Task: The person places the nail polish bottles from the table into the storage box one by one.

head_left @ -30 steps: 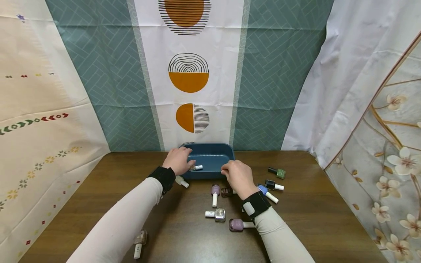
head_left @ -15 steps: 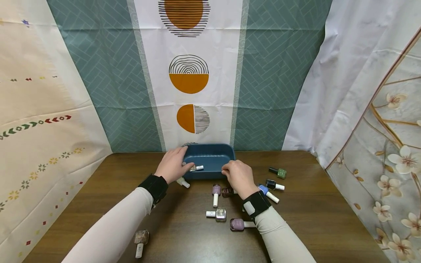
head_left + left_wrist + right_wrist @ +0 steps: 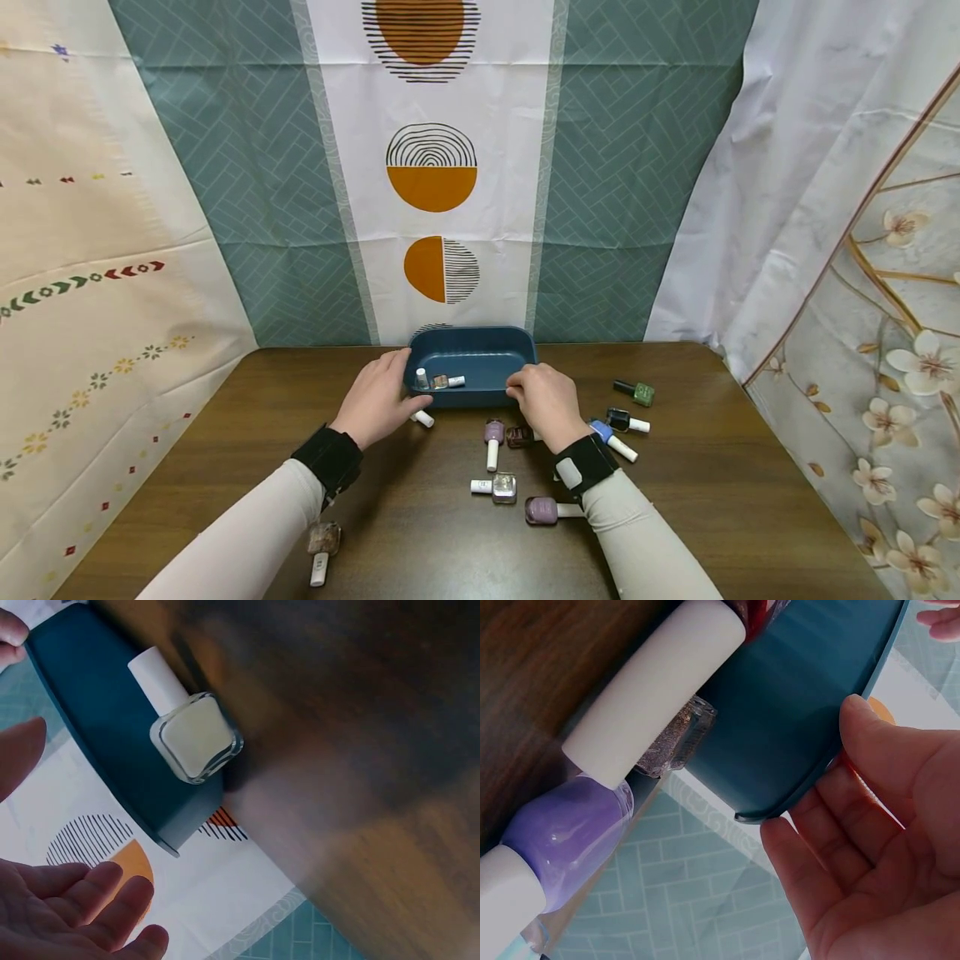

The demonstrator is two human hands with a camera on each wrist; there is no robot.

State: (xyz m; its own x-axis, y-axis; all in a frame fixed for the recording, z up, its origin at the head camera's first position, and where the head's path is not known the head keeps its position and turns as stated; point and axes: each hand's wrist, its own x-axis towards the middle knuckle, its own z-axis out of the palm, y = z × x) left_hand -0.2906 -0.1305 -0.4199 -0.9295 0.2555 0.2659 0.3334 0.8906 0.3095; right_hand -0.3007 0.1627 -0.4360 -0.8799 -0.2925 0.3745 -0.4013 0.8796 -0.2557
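Left hand [image 3: 375, 402] withdrawn left of tray [image 3: 480, 398], relaxed — right hand [image 3: 548, 406] pinching tray; bottles [image 3: 504, 488] in front, table [image 3: 420, 533] beneath, cloth [image 3: 510, 183] behind.

Left sleeve [image 3: 232, 527]: plain, pale off-white, close-fitting.
Right sleeve [image 3: 643, 533]: equally pale, lightly creased near the wrist.
Left wristband [image 3: 328, 458]: broad and black, worn at the cuff.
Right wristband [image 3: 592, 463]: black too, bearing a light, rounded tab [image 3: 568, 472].
Left hand [image 3: 378, 400], right hand [image 3: 547, 407]: bare.

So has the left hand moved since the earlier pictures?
Yes: in the head view, the left hand has moved left and nearer the wearer, judged against the blue tray.
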